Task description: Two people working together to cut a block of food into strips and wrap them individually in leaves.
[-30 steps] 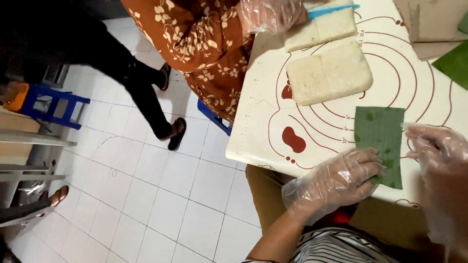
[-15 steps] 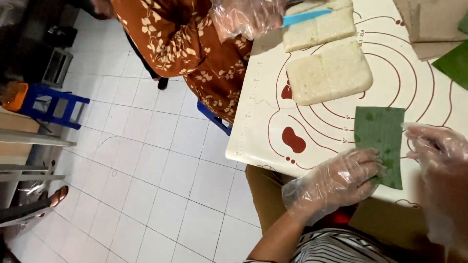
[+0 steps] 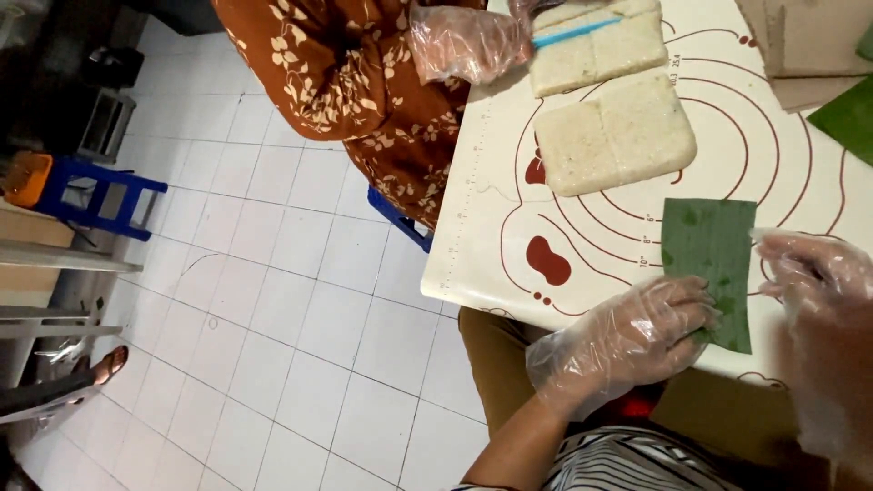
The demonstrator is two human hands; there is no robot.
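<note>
The person's left hand (image 3: 627, 341), in a clear plastic glove, lies with fingers spread and loosely curled on the near edge of a green leaf piece (image 3: 711, 268), pressing it flat rather than gripping it. The right hand (image 3: 818, 291), also gloved, touches the leaf's right edge with its fingertips; the frame's edge cuts off much of this hand, and the glove blurs the fingers, so whether they pinch the leaf cannot be told. The leaf piece lies flat near the front edge of a white mat (image 3: 491, 236) printed with red rings.

Farther back on the mat rest two pale rice cakes (image 3: 614, 132), the rear one partly under a blue strip (image 3: 573, 34) held by another person's gloved hand (image 3: 468, 41). That person, in a brown flowered garment (image 3: 346, 82), is cropped at the top. A second green leaf (image 3: 850, 118) and brown paper (image 3: 809, 45) run off the right edge. A blue stool (image 3: 91, 195) stands on the white tiled floor (image 3: 273, 318).
</note>
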